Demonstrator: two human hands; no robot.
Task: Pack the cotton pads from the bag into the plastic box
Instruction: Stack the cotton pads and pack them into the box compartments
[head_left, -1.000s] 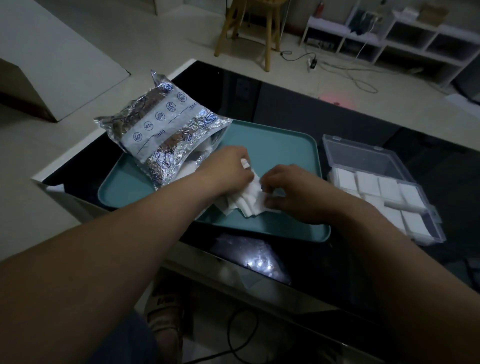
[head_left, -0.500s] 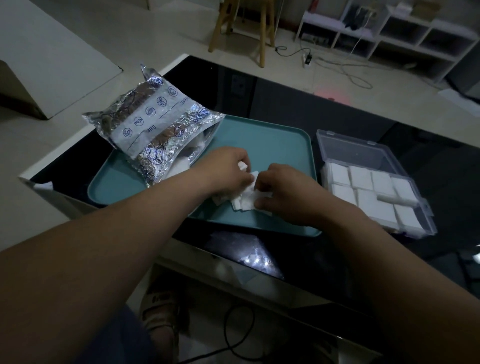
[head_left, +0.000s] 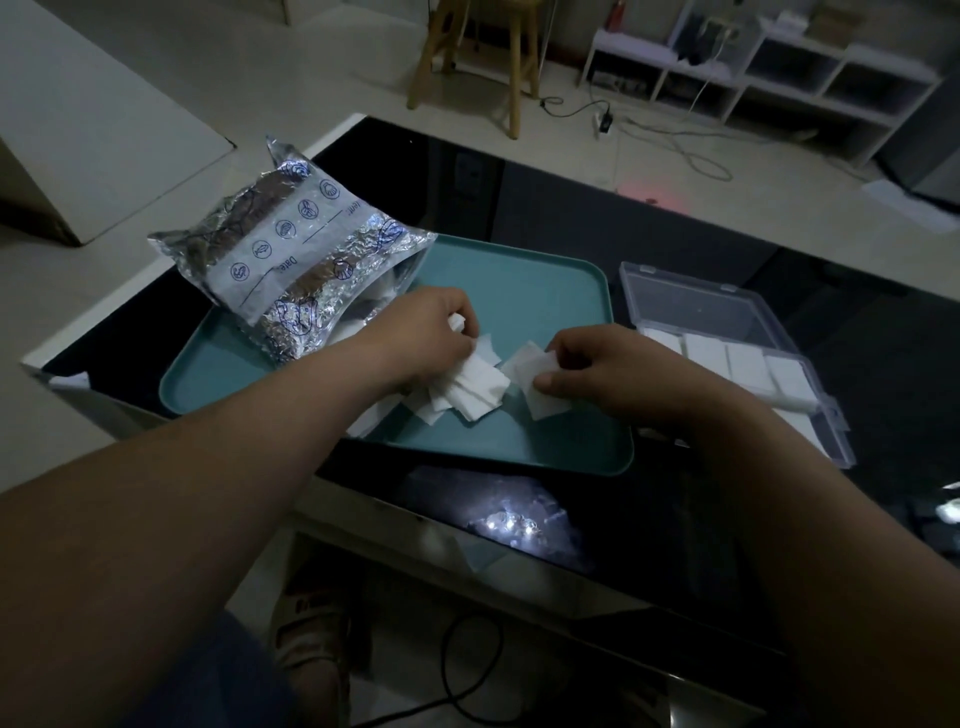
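A crinkled silver foil bag (head_left: 291, 270) lies on the left of a teal tray (head_left: 519, 291), its mouth facing the tray's middle. A loose heap of white square cotton pads (head_left: 467, 389) rests on the tray. My left hand (head_left: 431, 332) sits on that heap, fingers closed on some pads. My right hand (head_left: 602, 364) pinches a few pads (head_left: 535, 379) a little to the right of the heap. The clear plastic box (head_left: 727, 322) stands open right of the tray, with rows of pads (head_left: 748, 364) inside.
Everything sits on a glossy black table (head_left: 571, 208) with a white rim. Beyond it are a wooden stool (head_left: 478, 47), floor cables (head_left: 675, 135) and a low white shelf (head_left: 779, 67). My sandalled foot (head_left: 306, 639) shows below the table.
My right hand has drawn a few pads off the heap and moved right, away from my left hand. The camera view has shifted slightly.
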